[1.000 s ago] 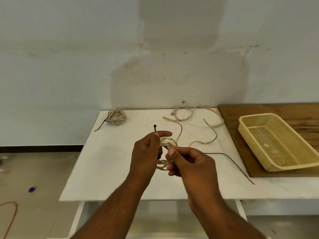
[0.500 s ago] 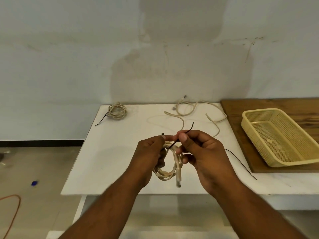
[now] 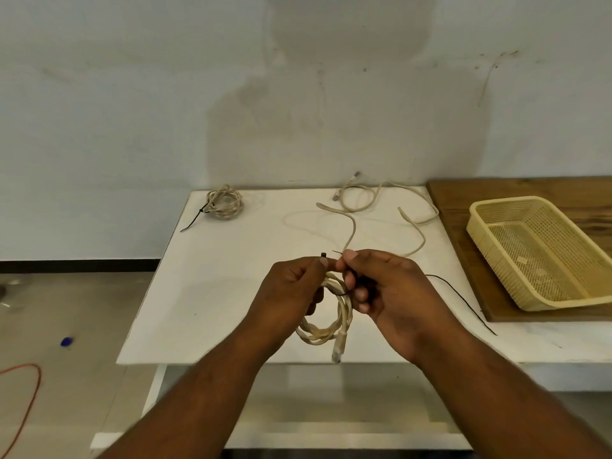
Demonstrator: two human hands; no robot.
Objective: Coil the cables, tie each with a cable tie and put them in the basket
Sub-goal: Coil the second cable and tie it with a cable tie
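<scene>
Above the white table (image 3: 231, 293) I hold a beige coiled cable (image 3: 334, 323), its plug hanging down near the table's front edge. My left hand (image 3: 291, 286) grips the coil's top and pinches the head of a thin black cable tie (image 3: 324, 255). My right hand (image 3: 387, 286) pinches the tie's pointed tail just right of that head; the tie loops around the coil between the hands. A tied beige coil (image 3: 224, 203) with a black tie tail lies at the table's far left. A loose beige cable (image 3: 381, 210) sprawls at the back. The yellow mesh basket (image 3: 496, 246) at right holds no cable.
The basket stands on a brown wooden board (image 3: 463, 200) at the table's right end. A spare black cable tie (image 3: 463, 299) lies on the table by my right wrist. On the floor at left are an orange cord (image 3: 26, 392) and a small blue object (image 3: 66, 341).
My right hand has risen from below the coil to its top, bringing the tie's tail up next to the head in my left hand. The coil now hangs lower.
</scene>
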